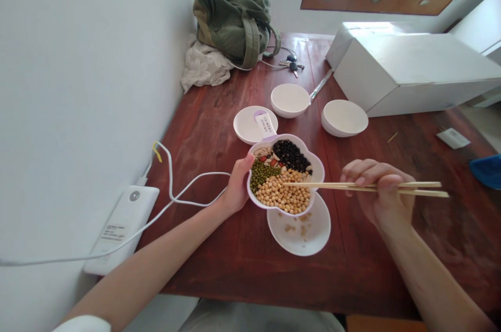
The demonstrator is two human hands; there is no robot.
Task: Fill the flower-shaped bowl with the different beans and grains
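My left hand [238, 186] grips the left rim of a flower-shaped tray [320, 169], its thumb over the edge. In the tray lie soybeans [287, 197], black beans [290, 155], mung beans [263, 173], and some seeds and reddish nuts [270, 157]. Wooden chopsticks [329, 185] are held in my right hand [378, 188], with their tips over the soybeans. Partly covered by the tray's near edge, a white bowl [301, 243] holds a few light brown pieces. Behind the tray stands another white bowl [245, 126], overlapped by the tray's labelled handle [265, 122].
Two more white bowls [290, 99] stand farther back, before a large white box [422, 66]. A green bag [235, 19] and keys [293, 64] lie at the far end. Along the wall on the left runs a white cable [172, 175] by a power bank [123, 227].
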